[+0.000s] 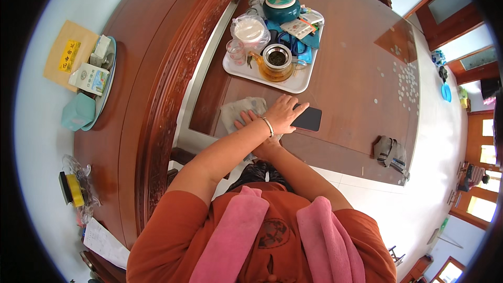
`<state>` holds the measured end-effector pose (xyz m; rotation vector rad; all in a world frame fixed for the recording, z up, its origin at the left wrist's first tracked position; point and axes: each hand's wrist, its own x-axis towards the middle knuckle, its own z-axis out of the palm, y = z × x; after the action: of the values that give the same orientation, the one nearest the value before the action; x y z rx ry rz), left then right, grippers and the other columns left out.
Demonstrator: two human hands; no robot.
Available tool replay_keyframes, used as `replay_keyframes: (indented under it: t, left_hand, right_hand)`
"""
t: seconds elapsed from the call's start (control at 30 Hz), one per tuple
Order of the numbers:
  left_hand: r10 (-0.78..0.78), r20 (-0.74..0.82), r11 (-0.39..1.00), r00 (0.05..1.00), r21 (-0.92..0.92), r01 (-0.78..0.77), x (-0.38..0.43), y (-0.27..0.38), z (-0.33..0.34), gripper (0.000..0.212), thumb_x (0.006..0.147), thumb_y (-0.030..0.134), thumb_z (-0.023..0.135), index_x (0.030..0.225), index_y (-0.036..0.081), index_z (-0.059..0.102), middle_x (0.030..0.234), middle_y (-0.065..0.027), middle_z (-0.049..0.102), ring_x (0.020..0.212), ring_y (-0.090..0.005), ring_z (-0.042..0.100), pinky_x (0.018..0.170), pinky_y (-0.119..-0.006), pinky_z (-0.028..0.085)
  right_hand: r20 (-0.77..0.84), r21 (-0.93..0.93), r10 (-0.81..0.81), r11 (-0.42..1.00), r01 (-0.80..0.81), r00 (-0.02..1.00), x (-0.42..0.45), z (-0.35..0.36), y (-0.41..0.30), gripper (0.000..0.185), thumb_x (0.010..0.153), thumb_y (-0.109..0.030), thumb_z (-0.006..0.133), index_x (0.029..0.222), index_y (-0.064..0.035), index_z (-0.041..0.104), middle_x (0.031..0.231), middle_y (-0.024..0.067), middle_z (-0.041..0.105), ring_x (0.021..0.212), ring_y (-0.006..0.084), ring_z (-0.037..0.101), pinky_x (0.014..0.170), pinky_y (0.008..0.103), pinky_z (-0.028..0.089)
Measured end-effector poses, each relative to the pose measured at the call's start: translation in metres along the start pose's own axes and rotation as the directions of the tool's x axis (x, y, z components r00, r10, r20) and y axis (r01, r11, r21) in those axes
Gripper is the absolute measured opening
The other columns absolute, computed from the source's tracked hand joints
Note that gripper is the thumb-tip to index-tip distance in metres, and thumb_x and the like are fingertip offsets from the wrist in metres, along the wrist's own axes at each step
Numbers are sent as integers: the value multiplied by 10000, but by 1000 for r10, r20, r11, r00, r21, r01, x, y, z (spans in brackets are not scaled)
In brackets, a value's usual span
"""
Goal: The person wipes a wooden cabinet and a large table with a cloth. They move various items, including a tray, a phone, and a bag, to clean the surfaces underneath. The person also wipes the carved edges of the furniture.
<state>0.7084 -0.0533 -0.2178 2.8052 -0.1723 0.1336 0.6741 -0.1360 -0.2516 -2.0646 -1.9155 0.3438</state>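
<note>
My forearms cross over the glass-topped wooden table [346,55], the left one on top. My left hand [282,114], with a bracelet at the wrist, spans the left end of a dark smartphone [308,118]; thumb and index finger lie at its opposite long edges. Beneath that wrist, my right hand [266,147] presses a grey-beige cloth [235,108] on the table near its edge; part of this hand is hidden by the left arm. Beyond both hands stands a white tray [300,86] with a glass teapot [277,68] holding amber liquid and a metal strainer.
The tray also bears a green lidded jar [281,10], a glass cup [236,50] and a plastic-wrapped white stack [250,30]. Several pale discs [406,82] show at the table's right, above a grey strapped item [390,152]. A carved wooden sideboard [125,133] runs along the left.
</note>
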Motion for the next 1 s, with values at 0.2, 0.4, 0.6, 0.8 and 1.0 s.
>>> replay_keyframes:
  t: [0.2,0.4,0.6,0.8,1.0]
  left_hand:
    - [29,-160,995,987,-88,-43,-15,-10,-39,906,646,333,883,1441,121,504,1184,-148,544,1122,-347,524,1010,-478,432]
    - [-309,-247,863,918,-479,161,-74,-30,-96,848,746,245,842,1465,25,450,1344,-207,586,1245,-386,562,1073,-460,446]
    - [-693,-35,572,720,-635,519,-148,-49,-95,811,789,216,827,1491,58,455,1295,-158,612,1184,-271,609,1017,-390,491]
    - [-783,15,379,622,-781,497,-192,-65,-59,786,808,185,813,1503,98,454,1264,-136,633,1162,-246,614,996,-383,503]
    - [-765,-47,490,643,-690,533,-179,-66,-61,780,784,200,829,1461,36,478,1263,-167,634,1177,-281,615,1017,-405,492]
  right_hand:
    - [30,58,95,994,-96,995,-28,-12,9,547,982,-387,540,1434,-81,519,1536,203,432,1447,371,368,1225,554,214]
    - [-219,-51,242,965,-258,945,-72,-42,62,545,952,-312,607,1463,-135,543,1563,176,425,1484,359,341,1214,531,266]
    - [-415,-123,499,798,-590,761,-118,-71,169,556,971,-249,577,1514,-163,494,1625,158,352,1507,356,312,1210,539,267]
    - [-470,-118,510,773,-624,720,-114,-56,167,551,967,-215,567,1509,-149,492,1606,165,371,1479,391,347,1186,562,297]
    - [-206,-13,202,978,-209,958,-64,-31,23,587,939,-214,618,1506,-156,476,1618,144,354,1498,366,323,1204,545,283]
